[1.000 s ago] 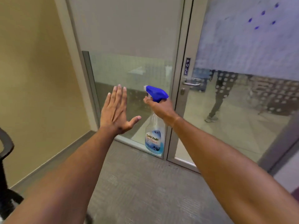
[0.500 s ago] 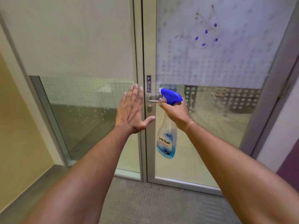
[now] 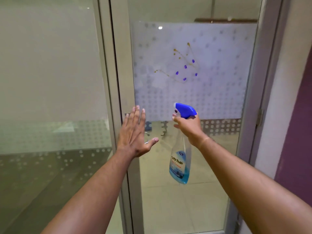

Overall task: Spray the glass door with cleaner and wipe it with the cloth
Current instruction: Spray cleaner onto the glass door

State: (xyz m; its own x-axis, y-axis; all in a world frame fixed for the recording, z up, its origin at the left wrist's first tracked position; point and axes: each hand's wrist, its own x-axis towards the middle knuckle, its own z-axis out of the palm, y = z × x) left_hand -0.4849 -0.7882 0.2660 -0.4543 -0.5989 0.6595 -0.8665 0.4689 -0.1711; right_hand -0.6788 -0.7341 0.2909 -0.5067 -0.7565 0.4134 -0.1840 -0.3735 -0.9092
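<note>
Bare forearms come in from the bottom edge, both raised toward the door; left hand [image 3: 135, 134] is flat and spread, fingers together pointing up, thumb out to the right, back of hand to camera; it sits over the door's left frame edge where the handle [image 3: 147, 138] peeks out beside the thumb; contact with the frame can't be confirmed from this angle; right hand [image 3: 190, 126] is wrapped round the neck of the spray bottle [image 3: 179, 159], fingers curled at the trigger under the blue spray head [image 3: 185, 110]; nozzle points left and slightly up, toward the glass; bottle body hangs down below the fist, clear plastic, label on front, blue liquid only in the bottom part; bottle is in front of the glass door [image 3: 194, 200], gap to the pane not readable; door has clear lower glass and a frosted dotted band [image 3: 211, 98] across the middle; on that band, up and right of the bottle, a patch of yellowish streaks [image 3: 181, 55] and several small purple spots [image 3: 185, 67]; fixed glass panel [image 3: 50, 81] to the left of the door frame; hinge [image 3: 260, 116] on the right frame; purple wall [image 3: 298, 132] at far right; no cloth in view.
</note>
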